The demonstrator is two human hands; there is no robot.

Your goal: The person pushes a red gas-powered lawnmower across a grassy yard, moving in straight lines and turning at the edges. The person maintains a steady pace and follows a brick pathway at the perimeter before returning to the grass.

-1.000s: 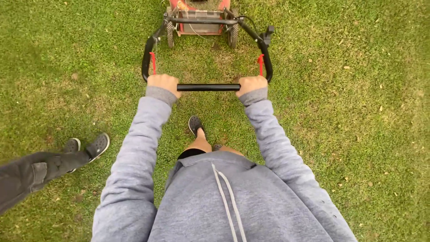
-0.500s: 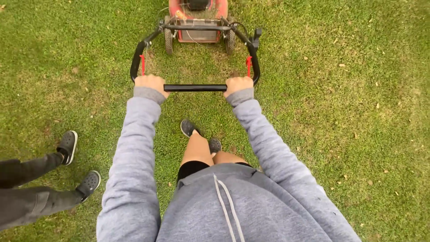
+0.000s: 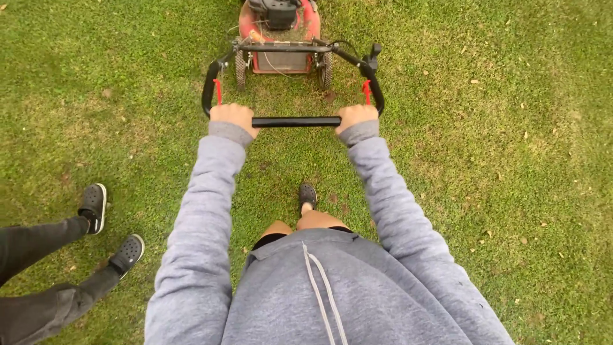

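On a grass lawn point(image 3: 498, 160), outdoors, a person in a grey hooded sweatshirt stands behind a red lawn mower point(image 3: 280, 35) that sits at twelve o'clock, near the top edge of the view. The mower's black handle bar point(image 3: 296, 121) runs crosswise just ahead of the person's chest, its two side arms bending forward to the mower deck. The left hand point(image 3: 234, 117) is wrapped around the bar's left end, fingers curled closed on it; the right hand point(image 3: 356, 116) grips the right end in the same way. A thin red lever shows just ahead of each hand on the side arms. One dark clog point(image 3: 308, 193) of the person shows on the grass below the bar. The turf is short and green, with paler yellowish patches and small dry leaves scattered toward three o'clock. At eight o'clock another person's dark-trousered legs and black clogs point(image 3: 112, 227) stand on the grass, well apart from the mower.
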